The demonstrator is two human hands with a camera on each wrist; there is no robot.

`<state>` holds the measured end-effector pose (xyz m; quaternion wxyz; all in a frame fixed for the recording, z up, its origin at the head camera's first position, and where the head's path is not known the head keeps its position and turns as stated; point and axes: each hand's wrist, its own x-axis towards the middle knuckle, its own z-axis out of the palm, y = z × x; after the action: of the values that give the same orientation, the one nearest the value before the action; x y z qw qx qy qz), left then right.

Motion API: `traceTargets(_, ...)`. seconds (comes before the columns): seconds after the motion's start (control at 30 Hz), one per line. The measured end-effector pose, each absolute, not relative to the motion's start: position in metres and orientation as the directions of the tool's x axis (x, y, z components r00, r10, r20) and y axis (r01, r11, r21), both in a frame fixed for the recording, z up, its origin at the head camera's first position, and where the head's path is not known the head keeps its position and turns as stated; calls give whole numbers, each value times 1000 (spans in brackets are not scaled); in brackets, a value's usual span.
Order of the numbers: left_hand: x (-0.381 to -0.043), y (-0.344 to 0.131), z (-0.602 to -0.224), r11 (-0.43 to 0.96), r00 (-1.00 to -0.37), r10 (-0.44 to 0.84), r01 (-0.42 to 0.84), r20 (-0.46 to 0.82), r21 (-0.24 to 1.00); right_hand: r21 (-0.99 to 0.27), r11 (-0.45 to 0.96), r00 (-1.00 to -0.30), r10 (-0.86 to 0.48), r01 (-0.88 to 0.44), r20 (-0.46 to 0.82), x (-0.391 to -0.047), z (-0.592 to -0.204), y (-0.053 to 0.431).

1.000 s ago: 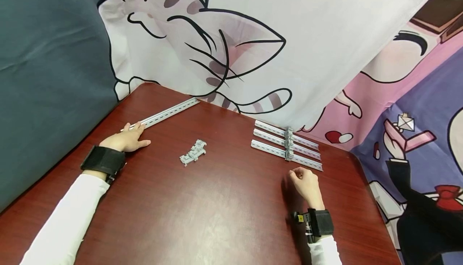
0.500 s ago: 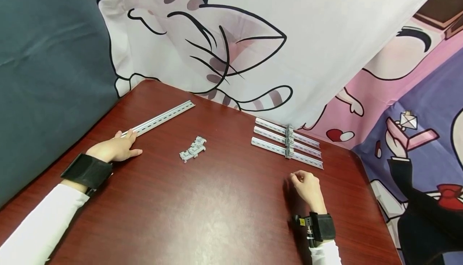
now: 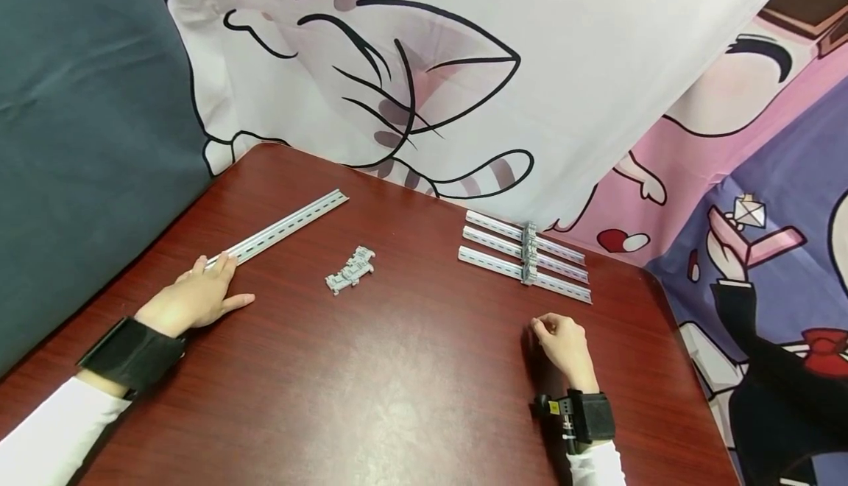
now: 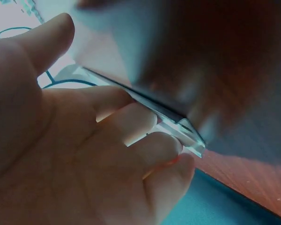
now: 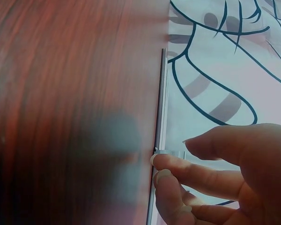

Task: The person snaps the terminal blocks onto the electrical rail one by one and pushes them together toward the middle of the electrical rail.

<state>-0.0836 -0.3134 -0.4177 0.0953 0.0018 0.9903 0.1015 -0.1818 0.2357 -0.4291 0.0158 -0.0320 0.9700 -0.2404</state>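
Note:
My left hand lies on the near end of a long slotted metal DIN rail at the left of the table. Its fingers are nearly straight on the rail and its thumb is spread to the side. In the left wrist view the fingertips touch the end of the rail. To the right lies a loose grey DIN-rail terminal block. My right hand rests on the table at the right, fingers loosely curled. In the right wrist view a gap shows between the thumb and fingers, and nothing is held.
Beyond my right hand, three shorter slotted rails lie parallel, with a row of grey terminal blocks across them. A printed cloth hangs along the back of the brown table. A dark cloth borders its left side.
My left hand has slid toward me and to the left, drawing the long rail with it. The right hand stays in place. The head view has shifted slightly.

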Motion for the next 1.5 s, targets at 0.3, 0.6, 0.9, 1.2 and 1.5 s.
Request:
traceTargets(0.3,-52,-302,-420,986,-993,-5,-25,-118,165,-462,885,-997,-73,-56,-20,-182,-427,236)
traceTargets(0.6,-20,-282,-421,992,-997,-61,-65,-39,106,-468,882,-997,-74,-52,-28,-177,-427,233)
traceTargets(0.9,6,-257,-418,984,-987,-153,-157,-54,89,-464,883,-996,-86,-74,-3,-174,-431,230)
traceTargets(1.2,32,-231,-420,993,-992,-117,-117,-41,12,-466,882,-995,-93,-72,-22,-171,-434,231)
traceTargets(1.5,47,-198,-427,991,-990,-113,-118,-81,68,-480,875,-995,-92,-70,-24,-170,-431,229)
